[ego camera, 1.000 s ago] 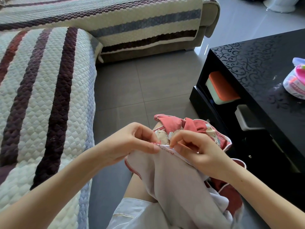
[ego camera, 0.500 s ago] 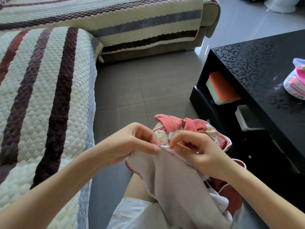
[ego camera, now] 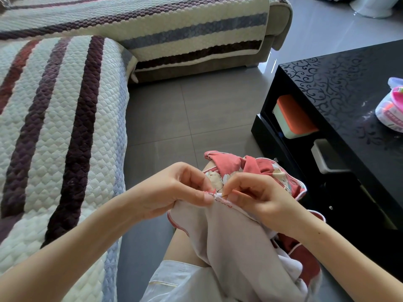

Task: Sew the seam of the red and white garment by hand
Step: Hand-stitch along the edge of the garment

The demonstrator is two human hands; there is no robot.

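The red and white garment (ego camera: 235, 236) lies draped over my lap, its pale inside facing up and its red patterned part bunched behind my hands. My left hand (ego camera: 174, 190) pinches the seam edge between thumb and fingers. Just to its right, my right hand (ego camera: 257, 195) pinches a thin needle (ego camera: 222, 194) whose tip sits at the seam. A short stretch of red-stitched seam (ego camera: 220, 198) shows between the two hands. The thread is too fine to make out.
A quilted striped sofa cover (ego camera: 54, 138) fills the left and top. A black coffee table (ego camera: 349, 101) stands at the right with a plastic bag of pink items (ego camera: 392, 110) on top and an orange-lidded box (ego camera: 294, 116) on its shelf. Grey tile floor (ego camera: 196, 110) lies between.
My right hand has shifted slightly right from the left hand, and the needle now shows between them at the seam. My left hand keeps its pinch.
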